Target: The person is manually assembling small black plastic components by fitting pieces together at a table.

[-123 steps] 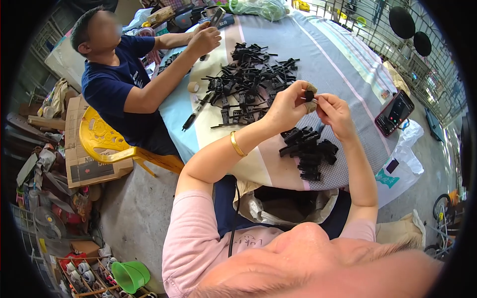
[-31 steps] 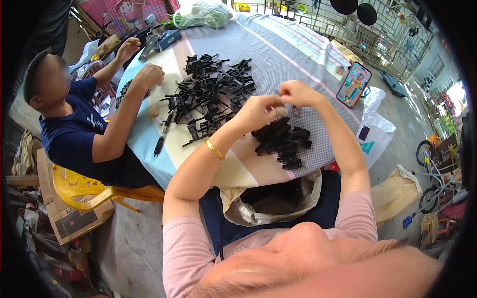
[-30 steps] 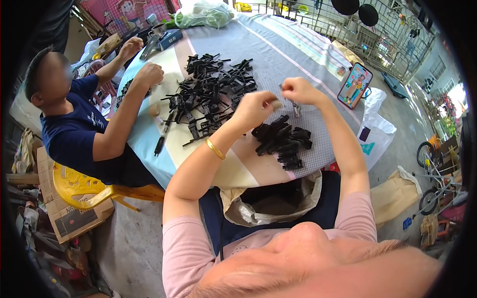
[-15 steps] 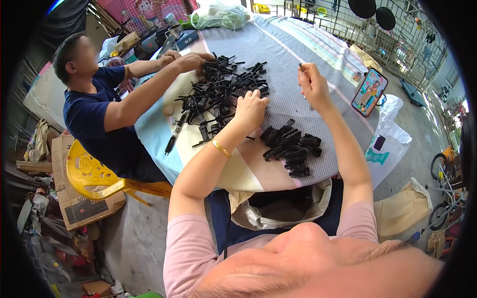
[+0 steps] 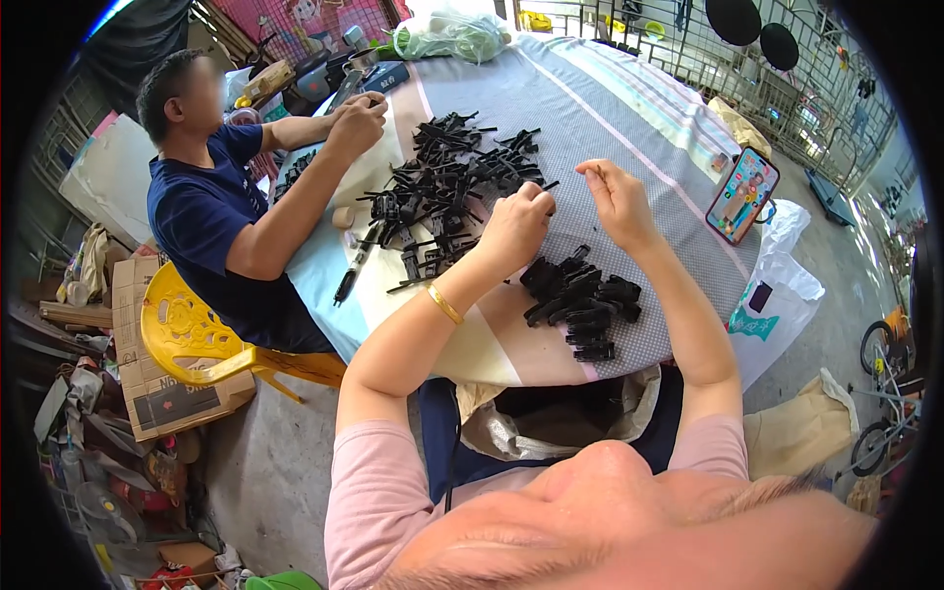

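My left hand (image 5: 518, 228), with a gold bangle at the wrist, is closed on a black plastic part (image 5: 552, 184) whose thin end sticks out past the fingertips. It is at the right edge of a tangled pile of black plastic parts (image 5: 433, 197). To its right, my right hand (image 5: 619, 208) is raised over the cloth, thumb and fingers pinched together; whatever is between them is too small to make out. Close below both hands lies a smaller heap of black parts (image 5: 585, 305), some lined up in a row.
A co-worker (image 5: 211, 206) sits at the left, both hands together above the table. A phone (image 5: 742, 197) stands at the right edge of the cloth-covered table (image 5: 610, 118). An open sack (image 5: 492, 433) is below the near edge. A pen-like tool (image 5: 352, 272) lies left of the pile.
My right hand has come down slightly, nearer my left, which has moved right and now has a black part in it. The co-worker's hands have lifted away from the pile.
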### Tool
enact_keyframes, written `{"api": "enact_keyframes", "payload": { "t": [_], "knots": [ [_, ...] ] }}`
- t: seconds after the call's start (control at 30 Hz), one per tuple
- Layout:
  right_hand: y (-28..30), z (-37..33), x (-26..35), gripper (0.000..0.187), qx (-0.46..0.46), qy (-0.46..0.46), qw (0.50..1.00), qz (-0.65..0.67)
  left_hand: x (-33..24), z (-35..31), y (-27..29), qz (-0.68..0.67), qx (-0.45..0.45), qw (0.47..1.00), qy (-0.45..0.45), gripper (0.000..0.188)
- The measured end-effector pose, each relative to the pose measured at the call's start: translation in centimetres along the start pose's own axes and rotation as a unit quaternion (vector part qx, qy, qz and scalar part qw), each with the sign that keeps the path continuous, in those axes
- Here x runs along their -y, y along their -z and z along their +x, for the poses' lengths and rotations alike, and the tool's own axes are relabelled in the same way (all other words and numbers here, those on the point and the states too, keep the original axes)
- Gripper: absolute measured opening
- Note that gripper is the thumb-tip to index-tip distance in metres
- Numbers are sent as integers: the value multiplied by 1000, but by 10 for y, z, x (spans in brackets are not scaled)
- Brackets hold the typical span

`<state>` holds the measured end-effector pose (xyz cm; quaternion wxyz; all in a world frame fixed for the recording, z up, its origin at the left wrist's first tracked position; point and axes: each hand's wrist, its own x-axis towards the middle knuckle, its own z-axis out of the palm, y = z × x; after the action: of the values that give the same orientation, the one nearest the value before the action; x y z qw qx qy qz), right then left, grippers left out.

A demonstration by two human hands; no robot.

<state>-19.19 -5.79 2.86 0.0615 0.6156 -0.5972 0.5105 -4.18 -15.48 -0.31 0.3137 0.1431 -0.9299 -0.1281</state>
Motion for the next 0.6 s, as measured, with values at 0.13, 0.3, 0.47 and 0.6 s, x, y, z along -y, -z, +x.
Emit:
{"api": "enact_keyframes", "payload": {
  "t": [0.13, 0.3, 0.47, 0.6],
  "knots": [
    [3, -1, 15, 22, 56, -45, 997, -41, -16, 2, 16, -94, -105, 989, 45, 24],
    [-3, -2, 11, 30, 51, -68, 996, 23, -18, 6, 22, -216, -145, 961, 94, 20],
    [-9, -3, -3, 31, 71, -152, 974, 150, -25, 8, 27, -488, -121, 858, 107, 17],
    [-2, -1, 6, 27, 124, -231, 921, 289, -27, 5, 29, -518, -122, 844, 66, 16]
  ]
}}
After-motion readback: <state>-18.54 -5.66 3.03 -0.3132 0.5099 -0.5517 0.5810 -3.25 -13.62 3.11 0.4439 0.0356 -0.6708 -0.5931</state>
